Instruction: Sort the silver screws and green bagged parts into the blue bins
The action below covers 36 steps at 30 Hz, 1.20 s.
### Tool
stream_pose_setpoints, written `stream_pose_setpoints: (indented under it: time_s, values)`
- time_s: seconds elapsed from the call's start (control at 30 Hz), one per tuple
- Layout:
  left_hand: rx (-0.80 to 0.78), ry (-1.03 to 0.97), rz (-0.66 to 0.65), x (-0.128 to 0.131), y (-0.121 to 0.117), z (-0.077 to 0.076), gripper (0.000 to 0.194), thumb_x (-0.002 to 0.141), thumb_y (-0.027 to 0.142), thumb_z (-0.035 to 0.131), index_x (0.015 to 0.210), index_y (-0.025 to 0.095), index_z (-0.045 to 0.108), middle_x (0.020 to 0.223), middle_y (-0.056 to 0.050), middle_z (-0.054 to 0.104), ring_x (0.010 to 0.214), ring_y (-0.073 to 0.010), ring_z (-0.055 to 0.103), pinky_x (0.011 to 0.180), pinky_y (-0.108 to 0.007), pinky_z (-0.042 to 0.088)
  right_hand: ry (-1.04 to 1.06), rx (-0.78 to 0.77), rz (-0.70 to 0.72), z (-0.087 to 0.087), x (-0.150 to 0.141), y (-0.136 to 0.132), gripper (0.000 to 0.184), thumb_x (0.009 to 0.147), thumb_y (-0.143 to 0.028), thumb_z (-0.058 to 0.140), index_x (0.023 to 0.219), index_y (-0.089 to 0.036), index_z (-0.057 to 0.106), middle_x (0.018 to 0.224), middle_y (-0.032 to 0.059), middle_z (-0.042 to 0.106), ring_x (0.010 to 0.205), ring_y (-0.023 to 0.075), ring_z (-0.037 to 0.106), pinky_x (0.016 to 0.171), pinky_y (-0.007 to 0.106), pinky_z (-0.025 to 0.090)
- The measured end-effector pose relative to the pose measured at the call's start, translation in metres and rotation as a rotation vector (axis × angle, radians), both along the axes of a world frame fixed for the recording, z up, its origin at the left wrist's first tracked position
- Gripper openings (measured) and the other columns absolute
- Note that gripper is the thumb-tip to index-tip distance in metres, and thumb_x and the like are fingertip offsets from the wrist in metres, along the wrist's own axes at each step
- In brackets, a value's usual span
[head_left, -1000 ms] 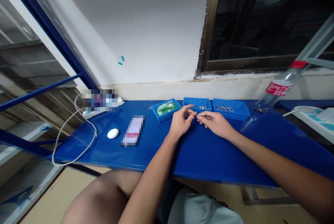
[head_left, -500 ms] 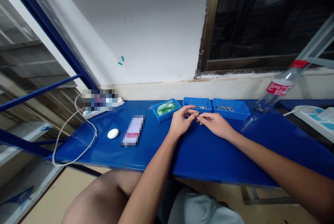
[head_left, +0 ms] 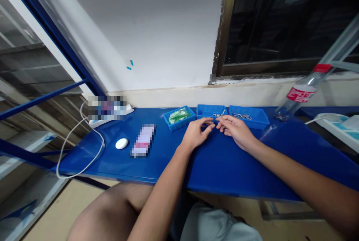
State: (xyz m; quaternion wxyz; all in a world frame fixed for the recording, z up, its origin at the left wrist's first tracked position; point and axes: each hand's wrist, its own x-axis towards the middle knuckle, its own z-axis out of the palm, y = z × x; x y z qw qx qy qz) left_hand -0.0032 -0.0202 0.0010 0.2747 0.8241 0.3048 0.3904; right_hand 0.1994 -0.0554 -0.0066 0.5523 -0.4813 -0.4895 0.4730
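My left hand (head_left: 198, 133) is just above the blue table, its thumb and index finger apart and nothing visible between them. Facing it, the fingers of my right hand (head_left: 235, 130) are pinched together. A thin silver metal piece (head_left: 223, 112) sticks up at those fingertips and seems to be held by them; its lower part is hidden. Right behind both hands stands a blue bin (head_left: 211, 110) with small silver metal parts. To its right, another blue bin (head_left: 259, 120) contains longer silver pieces. A third bin (head_left: 173, 126), left and angled, has green-and-white packets (head_left: 179, 115).
Left on the blue table (head_left: 165, 162) lie a blurred-out phone (head_left: 143, 140) and a white oval object (head_left: 121, 143). A white cable (head_left: 102, 151) loops over the edge from a power strip (head_left: 112, 116). A plastic bottle (head_left: 301, 93) stands at the right rear.
My hands, whose fingertips were together, have come slightly apart. The left thumb and index finger have parted. My right hand has turned a little, and a thin metal piece now shows above its fingers.
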Motion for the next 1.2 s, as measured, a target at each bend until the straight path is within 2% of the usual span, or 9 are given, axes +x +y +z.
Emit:
stream_pose_setpoints:
  time_s: [0.13,0.2,0.3,0.5,0.73,0.93,1.07,1.2]
  values:
    - [0.182,0.264,-0.032,-0.002,-0.001,-0.003,0.033,0.1,0.042,0.063,0.121,0.02,0.075,0.127,-0.01,0.076,0.121,-0.0271,0.068,0.108,-0.043,0.051,0.287,-0.036,-0.122,-0.002,0.014,0.006,0.036,0.077,-0.044,0.085,0.1,-0.02,0.074,0.074,0.0032,0.066,0.06,0.0116,0.054,0.042,0.019,0.028]
    - [0.203,0.346,-0.039,-0.003,0.0,-0.005,0.033,0.098,0.044,0.065,0.121,0.023,0.076,0.13,-0.009,0.075,0.126,-0.0281,0.065,0.111,-0.045,0.048,0.38,-0.06,-0.202,-0.003,0.023,0.011,0.031,0.076,-0.038,0.085,0.098,-0.018,0.074,0.072,0.0029,0.064,0.057,0.0113,0.052,0.04,0.02,0.027]
    - [0.206,0.401,-0.056,-0.004,0.004,-0.009,0.028,0.098,0.041,0.066,0.116,0.024,0.079,0.13,-0.007,0.075,0.127,-0.028,0.065,0.112,-0.046,0.047,0.43,-0.101,-0.265,-0.005,0.037,0.017,0.025,0.081,-0.037,0.079,0.096,-0.019,0.071,0.069,0.0019,0.06,0.052,0.0109,0.047,0.037,0.022,0.027]
    - [0.222,0.306,-0.12,-0.004,0.014,-0.02,0.024,0.097,0.019,0.061,0.112,0.022,0.08,0.121,-0.008,0.078,0.115,-0.0244,0.071,0.106,-0.041,0.053,0.289,-0.103,-0.227,-0.008,0.044,0.021,0.026,0.087,-0.048,0.07,0.095,-0.023,0.068,0.066,0.0029,0.059,0.048,0.0148,0.047,0.036,0.028,0.029]
    - [0.197,0.327,-0.051,-0.007,0.014,-0.019,0.035,0.093,0.004,0.053,0.11,0.02,0.079,0.114,-0.007,0.079,0.108,-0.022,0.072,0.102,-0.036,0.056,0.15,-0.007,-0.167,0.002,0.015,0.004,0.045,0.082,-0.064,0.076,0.092,-0.021,0.07,0.062,0.0023,0.063,0.048,0.0146,0.051,0.04,0.028,0.032]
    - [0.259,0.431,0.0,-0.008,0.009,-0.012,0.033,0.095,0.003,0.052,0.112,0.018,0.077,0.115,-0.008,0.078,0.105,-0.0224,0.073,0.096,-0.033,0.057,0.053,0.018,-0.146,0.005,0.003,-0.004,0.046,0.085,-0.066,0.073,0.092,-0.02,0.071,0.063,0.0012,0.065,0.048,0.0122,0.052,0.04,0.025,0.033]
    - [0.396,0.621,0.005,-0.004,0.003,-0.005,0.023,0.096,0.006,0.058,0.108,0.017,0.074,0.104,-0.009,0.076,0.097,-0.0233,0.072,0.085,-0.031,0.056,-0.013,0.041,-0.126,0.004,0.002,-0.004,0.048,0.087,-0.068,0.07,0.091,-0.02,0.071,0.063,0.0015,0.065,0.048,0.0122,0.053,0.04,0.025,0.034]
    - [0.526,0.735,-0.003,0.001,-0.003,0.002,0.017,0.098,0.007,0.056,0.105,0.016,0.069,0.103,-0.01,0.072,0.093,-0.0232,0.07,0.087,-0.034,0.053,-0.055,0.054,-0.104,0.004,0.002,-0.004,0.048,0.088,-0.068,0.068,0.091,-0.02,0.07,0.062,0.0011,0.065,0.047,0.0121,0.053,0.041,0.024,0.034]
